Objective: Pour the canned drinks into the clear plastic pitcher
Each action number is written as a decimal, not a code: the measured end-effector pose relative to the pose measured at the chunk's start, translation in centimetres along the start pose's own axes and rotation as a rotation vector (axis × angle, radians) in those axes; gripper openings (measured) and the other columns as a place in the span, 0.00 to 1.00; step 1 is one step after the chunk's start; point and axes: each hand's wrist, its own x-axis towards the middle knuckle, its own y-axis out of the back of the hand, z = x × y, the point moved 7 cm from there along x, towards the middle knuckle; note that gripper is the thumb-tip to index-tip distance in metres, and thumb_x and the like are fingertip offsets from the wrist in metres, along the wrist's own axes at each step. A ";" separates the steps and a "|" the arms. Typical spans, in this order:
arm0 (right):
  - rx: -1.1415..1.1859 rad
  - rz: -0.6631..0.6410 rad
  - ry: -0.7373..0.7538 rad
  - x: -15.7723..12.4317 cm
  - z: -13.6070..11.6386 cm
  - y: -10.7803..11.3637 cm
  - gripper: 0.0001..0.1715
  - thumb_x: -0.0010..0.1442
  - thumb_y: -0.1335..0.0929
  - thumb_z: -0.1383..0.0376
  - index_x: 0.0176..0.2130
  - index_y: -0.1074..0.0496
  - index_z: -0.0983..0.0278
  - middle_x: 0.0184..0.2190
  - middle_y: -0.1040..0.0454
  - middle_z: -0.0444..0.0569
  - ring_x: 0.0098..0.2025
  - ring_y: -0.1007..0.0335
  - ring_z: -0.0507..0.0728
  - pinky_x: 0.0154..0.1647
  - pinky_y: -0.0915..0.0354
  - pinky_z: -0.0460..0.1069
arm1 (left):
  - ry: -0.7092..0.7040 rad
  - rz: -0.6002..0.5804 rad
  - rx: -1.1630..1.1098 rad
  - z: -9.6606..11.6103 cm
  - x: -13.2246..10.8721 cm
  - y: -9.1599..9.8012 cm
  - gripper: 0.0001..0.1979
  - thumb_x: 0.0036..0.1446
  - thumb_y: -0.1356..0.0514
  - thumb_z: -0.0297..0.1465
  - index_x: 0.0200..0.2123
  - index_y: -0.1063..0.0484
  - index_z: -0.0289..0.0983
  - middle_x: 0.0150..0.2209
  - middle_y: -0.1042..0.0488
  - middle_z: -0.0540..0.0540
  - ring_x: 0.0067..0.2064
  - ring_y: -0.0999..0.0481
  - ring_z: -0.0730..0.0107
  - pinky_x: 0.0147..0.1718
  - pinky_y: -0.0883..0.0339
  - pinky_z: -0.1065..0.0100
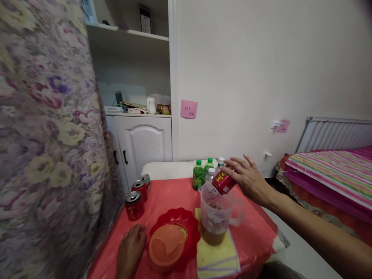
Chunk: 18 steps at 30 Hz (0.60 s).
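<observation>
While the right hand (248,180) grips a red can (224,181) with fingers wrapped over its body, the can lies tilted, its long axis slanting down to the left, mouth end lowest over the rim of a clear jug (216,217) holding brown liquid. Left hand (130,248) rests flat, empty, on the red-covered desk (171,197) beside a red bowl (186,221); 3 cans (134,204) stand upright nearby.

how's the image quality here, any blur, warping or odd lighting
Head view: soft, even indoor light with no hard shadows or glare; wide-angle warping bends the floral curtain and cabinet edge; the right hand tipping the red can over the clear pitcher is slightly soft; the left hand rests flat on the red tablecloth; a dark vignette fills the top-right corner.
</observation>
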 end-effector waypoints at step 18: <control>0.733 0.182 -0.688 -9.6 5.9 -4.1 0.38 0.54 0.27 0.57 0.61 0.37 0.61 0.58 0.29 0.58 0.59 0.33 0.67 0.60 0.38 0.65 | -0.013 -0.020 -0.001 0.2 0.4 0.4 0.14 0.61 0.52 0.39 0.33 0.28 0.43 0.36 0.18 0.47 0.40 0.20 0.62 0.40 0.31 0.66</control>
